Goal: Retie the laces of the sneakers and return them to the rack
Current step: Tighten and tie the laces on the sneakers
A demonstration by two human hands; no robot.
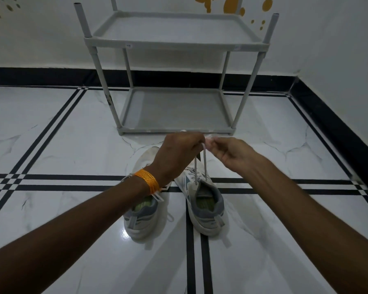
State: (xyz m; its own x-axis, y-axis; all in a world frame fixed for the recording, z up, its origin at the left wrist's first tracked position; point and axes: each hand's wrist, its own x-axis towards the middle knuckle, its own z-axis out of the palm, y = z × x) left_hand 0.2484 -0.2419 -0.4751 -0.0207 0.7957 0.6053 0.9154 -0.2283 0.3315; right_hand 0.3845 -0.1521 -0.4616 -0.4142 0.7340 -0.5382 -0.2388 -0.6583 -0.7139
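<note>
Laces (200,164), soft, limp, light: your left hand (176,153) and right hand (232,153) each pinch an end above the right sneaker (204,200); grip near the tips.

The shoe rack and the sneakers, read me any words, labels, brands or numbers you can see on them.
Nothing here can be read.
Small white sticker on the front edge of the shoe rack, upper shelf: dark marks, too small to read.
Insole print in the right sneaker: greenish marks, blurred.
Insole print in the left sneaker: same, partly hidden by the wrist.
</note>
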